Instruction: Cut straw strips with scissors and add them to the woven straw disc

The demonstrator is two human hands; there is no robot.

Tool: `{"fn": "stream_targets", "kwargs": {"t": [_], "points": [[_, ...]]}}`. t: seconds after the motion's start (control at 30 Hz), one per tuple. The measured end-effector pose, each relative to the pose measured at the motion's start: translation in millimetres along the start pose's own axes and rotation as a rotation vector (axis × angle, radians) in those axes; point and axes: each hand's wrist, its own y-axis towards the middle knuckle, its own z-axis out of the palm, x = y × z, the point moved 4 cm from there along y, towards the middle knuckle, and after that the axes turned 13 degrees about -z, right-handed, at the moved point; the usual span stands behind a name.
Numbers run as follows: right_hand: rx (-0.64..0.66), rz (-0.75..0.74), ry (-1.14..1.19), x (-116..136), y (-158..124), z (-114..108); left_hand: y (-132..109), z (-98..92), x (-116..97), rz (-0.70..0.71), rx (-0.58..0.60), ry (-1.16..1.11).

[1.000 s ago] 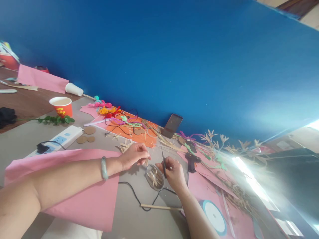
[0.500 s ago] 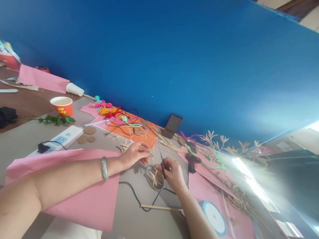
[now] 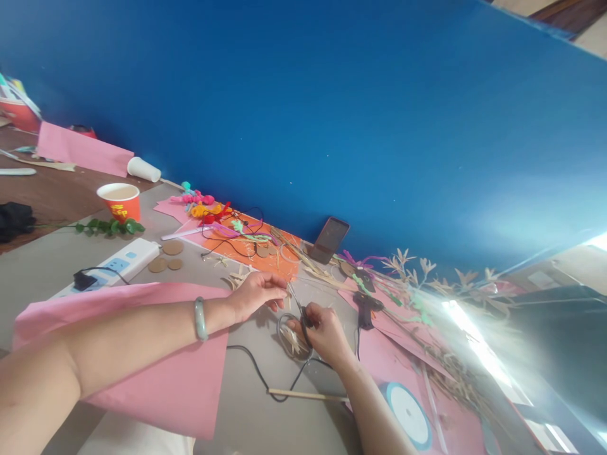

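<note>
Scissors [image 3: 298, 301] tipping left now, upright half a second ago! Their blades reach the pale strip [image 3: 288, 302] pinched in my left fingers [image 3: 274, 292]; my right fingers [image 3: 315, 311] grip the handles beside the oval dish [image 3: 280, 338].

Blue wall [image 3: 303, 114] behind a grey tabletop [image 3: 256, 420]

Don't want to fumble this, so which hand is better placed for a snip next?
Probably the right hand: it holds the scissors, blades pointing toward the left hand, which seems to pinch a small pale piece.
</note>
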Motion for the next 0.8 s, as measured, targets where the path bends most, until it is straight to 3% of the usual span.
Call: {"fn": "stream_targets", "kwargs": {"t": [0.8], "points": [[-0.023,0.053,0.120,-5.6,-0.9,3.7,-3.7,3.4,-0.6,-0.016,0.013,-0.018]]}}
